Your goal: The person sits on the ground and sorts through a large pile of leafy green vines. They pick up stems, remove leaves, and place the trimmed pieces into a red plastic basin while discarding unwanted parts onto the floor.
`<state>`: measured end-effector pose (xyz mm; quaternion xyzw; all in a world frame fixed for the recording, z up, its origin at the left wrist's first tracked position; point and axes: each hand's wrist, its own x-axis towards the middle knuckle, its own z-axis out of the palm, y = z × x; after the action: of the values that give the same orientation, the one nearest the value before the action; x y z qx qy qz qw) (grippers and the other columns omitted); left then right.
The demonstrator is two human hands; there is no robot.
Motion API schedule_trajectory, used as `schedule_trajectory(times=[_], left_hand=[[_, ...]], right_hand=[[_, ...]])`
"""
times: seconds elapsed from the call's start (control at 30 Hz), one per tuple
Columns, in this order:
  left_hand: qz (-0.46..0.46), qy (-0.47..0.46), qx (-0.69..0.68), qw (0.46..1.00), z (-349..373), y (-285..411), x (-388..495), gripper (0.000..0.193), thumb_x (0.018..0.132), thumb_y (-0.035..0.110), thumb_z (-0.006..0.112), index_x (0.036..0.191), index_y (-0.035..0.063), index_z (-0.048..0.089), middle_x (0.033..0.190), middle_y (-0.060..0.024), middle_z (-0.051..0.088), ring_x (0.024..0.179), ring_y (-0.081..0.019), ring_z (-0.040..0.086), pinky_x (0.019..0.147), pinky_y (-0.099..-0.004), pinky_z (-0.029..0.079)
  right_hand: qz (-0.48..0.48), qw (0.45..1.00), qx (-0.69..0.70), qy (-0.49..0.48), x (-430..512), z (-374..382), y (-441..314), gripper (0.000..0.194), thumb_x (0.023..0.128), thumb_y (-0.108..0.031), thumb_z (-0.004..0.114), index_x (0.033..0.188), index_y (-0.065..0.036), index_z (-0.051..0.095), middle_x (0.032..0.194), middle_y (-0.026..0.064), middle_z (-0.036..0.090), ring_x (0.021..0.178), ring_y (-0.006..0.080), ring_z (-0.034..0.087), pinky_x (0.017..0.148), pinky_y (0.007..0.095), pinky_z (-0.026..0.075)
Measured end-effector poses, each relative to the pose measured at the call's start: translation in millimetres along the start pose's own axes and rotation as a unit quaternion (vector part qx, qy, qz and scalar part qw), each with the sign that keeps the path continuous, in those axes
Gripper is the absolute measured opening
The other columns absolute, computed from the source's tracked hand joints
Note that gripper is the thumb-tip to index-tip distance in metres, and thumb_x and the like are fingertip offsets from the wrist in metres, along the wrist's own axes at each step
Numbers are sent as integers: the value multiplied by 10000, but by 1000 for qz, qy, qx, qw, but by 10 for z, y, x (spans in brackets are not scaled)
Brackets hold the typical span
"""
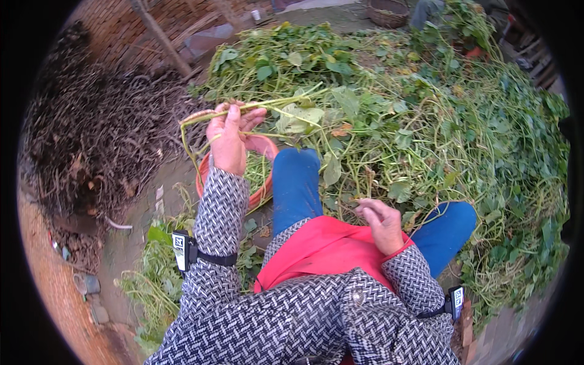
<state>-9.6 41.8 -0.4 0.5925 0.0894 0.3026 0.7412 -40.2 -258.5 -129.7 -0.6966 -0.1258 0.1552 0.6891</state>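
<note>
My left hand (230,141) is raised above a reddish plastic basin (261,197), gripping a few leafy green vine stems (283,101) between thumb and fingers. One stem bends down on the left, and a broad pale leaf (296,119) hangs to the right. Green plant pieces (256,175) lie inside the basin, partly hidden by my hand and sleeve. Over the red apron (319,248) in my lap, my right hand (382,224) has its fingers curled near the vines' edge. Whether its fingertips pinch anything is unclear. A thin vine (440,203) crosses my right knee.
A big heap of green vines (438,137) spreads ahead and right. Dry roots and sticks (109,123) are piled at left, with more cut greenery (157,269) nearer me. A wicker basket (388,16) and another person's leg (426,11) appear at the far side.
</note>
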Motion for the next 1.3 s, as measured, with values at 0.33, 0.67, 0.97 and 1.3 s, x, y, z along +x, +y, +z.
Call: schedule_trajectory(times=[0.33, 0.67, 0.97, 1.3], left_hand=[[288, 260, 484, 785, -2814, 3213, -27, 342, 839, 210, 570, 1099, -13, 556, 911, -119, 654, 734, -161, 634, 652, -244, 487], [136, 586, 342, 721, -4841, 2573, -3491, 482, 889, 149, 529, 1332, 24, 382, 1193, -206, 521, 1038, -256, 562, 905, -317, 466], [-414, 384, 189, 803, -4394, -222, -3723, 471, 905, 183, 493, 1328, 12, 378, 1221, -193, 503, 1081, -262, 533, 950, -327, 421], [-317, 459, 316, 768, -4927, 993, -3114, 466, 923, 220, 453, 1324, -3, 373, 1251, -178, 483, 1129, -268, 500, 1000, -338, 370]], right_hand=[[39, 994, 95, -45, 132, -98, 287, 211, 890, -68, 500, 1045, 35, 602, 841, 73, 650, 726, 107, 609, 639, 215, 484], [90, 988, 57, -111, 212, 31, 422, 198, 877, -56, 498, 1016, 34, 607, 842, 81, 649, 731, 126, 617, 658, 226, 494], [155, 986, 50, -35, 317, -189, 422, 205, 874, -42, 506, 1042, 33, 595, 900, 80, 644, 782, 119, 599, 692, 228, 477], [37, 943, -231, 238, 659, -2439, -54, 244, 863, -101, 547, 1067, 16, 609, 953, 134, 658, 824, 171, 632, 732, 284, 511]])
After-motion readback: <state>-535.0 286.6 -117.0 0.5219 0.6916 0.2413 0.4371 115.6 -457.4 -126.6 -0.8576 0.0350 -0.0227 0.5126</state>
